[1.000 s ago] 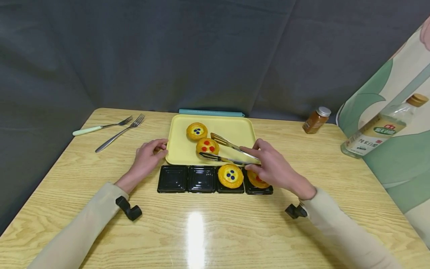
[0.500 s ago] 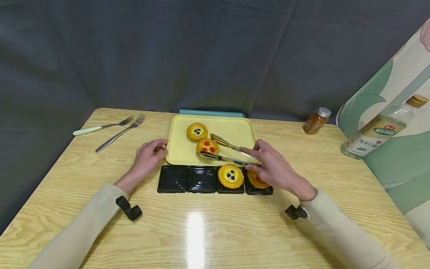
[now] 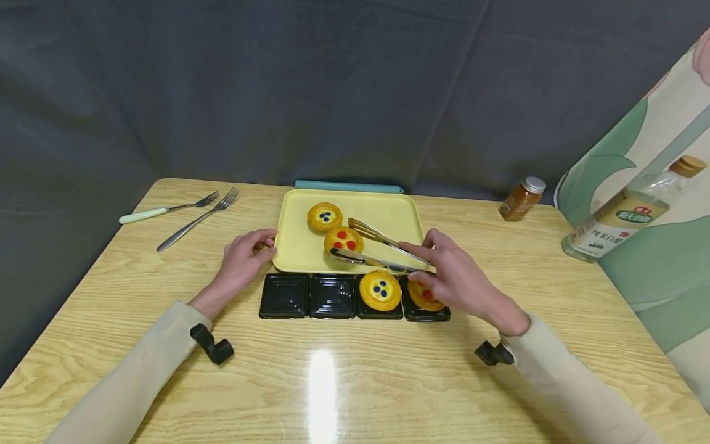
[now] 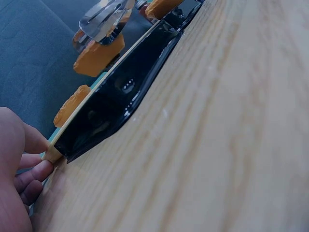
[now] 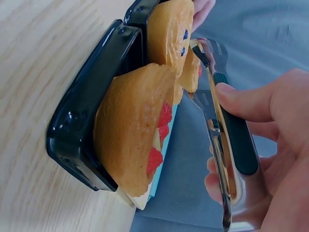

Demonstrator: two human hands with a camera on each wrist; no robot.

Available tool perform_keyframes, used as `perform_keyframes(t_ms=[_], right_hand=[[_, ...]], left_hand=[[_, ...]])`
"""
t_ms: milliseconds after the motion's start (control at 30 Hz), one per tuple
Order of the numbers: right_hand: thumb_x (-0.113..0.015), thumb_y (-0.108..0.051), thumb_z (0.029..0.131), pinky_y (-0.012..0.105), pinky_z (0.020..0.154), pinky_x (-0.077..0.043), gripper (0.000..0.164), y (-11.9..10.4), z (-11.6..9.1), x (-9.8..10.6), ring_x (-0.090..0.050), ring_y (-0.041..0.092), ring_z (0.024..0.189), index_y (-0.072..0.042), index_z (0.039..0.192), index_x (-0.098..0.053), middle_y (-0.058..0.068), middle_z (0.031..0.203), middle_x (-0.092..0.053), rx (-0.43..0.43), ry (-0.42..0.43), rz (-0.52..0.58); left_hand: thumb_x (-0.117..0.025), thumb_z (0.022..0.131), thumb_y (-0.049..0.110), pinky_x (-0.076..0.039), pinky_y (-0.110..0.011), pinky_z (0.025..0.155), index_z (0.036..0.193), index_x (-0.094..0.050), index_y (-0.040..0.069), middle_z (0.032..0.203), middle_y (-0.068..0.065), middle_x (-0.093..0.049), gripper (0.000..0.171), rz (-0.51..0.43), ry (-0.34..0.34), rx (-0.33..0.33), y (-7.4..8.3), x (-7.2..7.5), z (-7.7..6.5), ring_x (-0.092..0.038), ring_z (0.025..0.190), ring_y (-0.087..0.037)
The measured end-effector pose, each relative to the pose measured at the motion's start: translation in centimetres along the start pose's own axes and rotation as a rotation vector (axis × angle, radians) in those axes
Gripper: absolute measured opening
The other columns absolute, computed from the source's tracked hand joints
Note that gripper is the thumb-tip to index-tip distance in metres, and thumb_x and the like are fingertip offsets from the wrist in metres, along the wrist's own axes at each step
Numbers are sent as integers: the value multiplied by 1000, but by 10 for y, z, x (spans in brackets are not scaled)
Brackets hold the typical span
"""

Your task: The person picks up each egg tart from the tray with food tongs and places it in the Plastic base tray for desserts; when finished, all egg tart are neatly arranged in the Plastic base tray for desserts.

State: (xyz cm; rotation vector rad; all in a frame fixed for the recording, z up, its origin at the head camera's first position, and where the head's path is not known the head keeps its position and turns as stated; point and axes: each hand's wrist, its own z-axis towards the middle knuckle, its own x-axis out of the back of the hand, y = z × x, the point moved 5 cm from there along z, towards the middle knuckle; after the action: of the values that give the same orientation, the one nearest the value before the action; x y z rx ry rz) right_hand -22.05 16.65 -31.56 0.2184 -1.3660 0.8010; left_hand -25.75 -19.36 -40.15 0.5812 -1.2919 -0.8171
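My left hand pinches the left edge of a pale yellow tray between thumb and fingers. With my right hand I hold metal tongs with dark grip panels. Their tips lie on either side of an egg tart with red berries; in the left wrist view this red-topped tart appears raised slightly off the tray. Behind it, a blue-dotted tart sits on the tray. Another blue-dotted tart and a red-berry tart, partly hidden by my right hand in the head view, stand in black containers.
Two black containers, one at the row's left end and its neighbour, hold nothing. Two forks lie at left. A teal object lies behind the tray. A spice jar and a vinegar bottle stand at right.
My right hand and the tongs have shifted slightly right. The red-berry tart between the tips has moved a little with them. My left hand stays at the tray's edge.
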Motion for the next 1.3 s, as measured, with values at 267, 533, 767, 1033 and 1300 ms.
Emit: perform_keyframes(t_ms=[267, 533, 767, 1033, 1300], right_hand=[[-83, -10, 84, 30, 62, -35, 59, -8, -9, 3, -40, 15, 75, -11, 139, -63, 6, 89, -44, 44, 37, -3], [-84, -9, 84, 28, 61, -35, 59, -12, -19, 3, -40, 14, 74, -12, 139, -64, 4, 89, -44, 60, 38, 3], [-83, -12, 85, 26, 60, -36, 56, -16, -29, 2, -41, 14, 74, -12, 138, -64, 3, 91, -46, 90, 24, 12], [-82, -12, 86, 25, 61, -37, 55, -19, -36, -1, -43, 15, 75, -12, 138, -65, 2, 92, -44, 128, 16, 21], [-84, -12, 84, 25, 63, -38, 58, -24, -40, -3, -42, 15, 78, -15, 138, -65, 1, 95, -46, 106, -22, 25]], left_hand=[[-62, 99, 14, -19, -56, 104, 139, -58, 0, 112, -14, -64, 42, -6, -1, -3, -1, 0, 0, -51, 111, -34], [-61, 100, 14, -19, -56, 104, 139, -58, 0, 112, -14, -64, 42, 2, -2, -4, -1, 0, -1, -51, 110, -34], [-62, 100, 14, -19, -56, 104, 138, -59, 0, 112, -14, -64, 41, 1, 5, -5, 0, 1, -1, -51, 110, -34], [-62, 100, 13, -19, -57, 104, 138, -58, -1, 112, -15, -65, 41, -2, 1, 0, 2, 2, -2, -51, 111, -35], [-62, 99, 13, -19, -56, 103, 139, -58, 0, 112, -15, -65, 42, -6, 0, 2, 3, 1, -2, -51, 111, -35]])
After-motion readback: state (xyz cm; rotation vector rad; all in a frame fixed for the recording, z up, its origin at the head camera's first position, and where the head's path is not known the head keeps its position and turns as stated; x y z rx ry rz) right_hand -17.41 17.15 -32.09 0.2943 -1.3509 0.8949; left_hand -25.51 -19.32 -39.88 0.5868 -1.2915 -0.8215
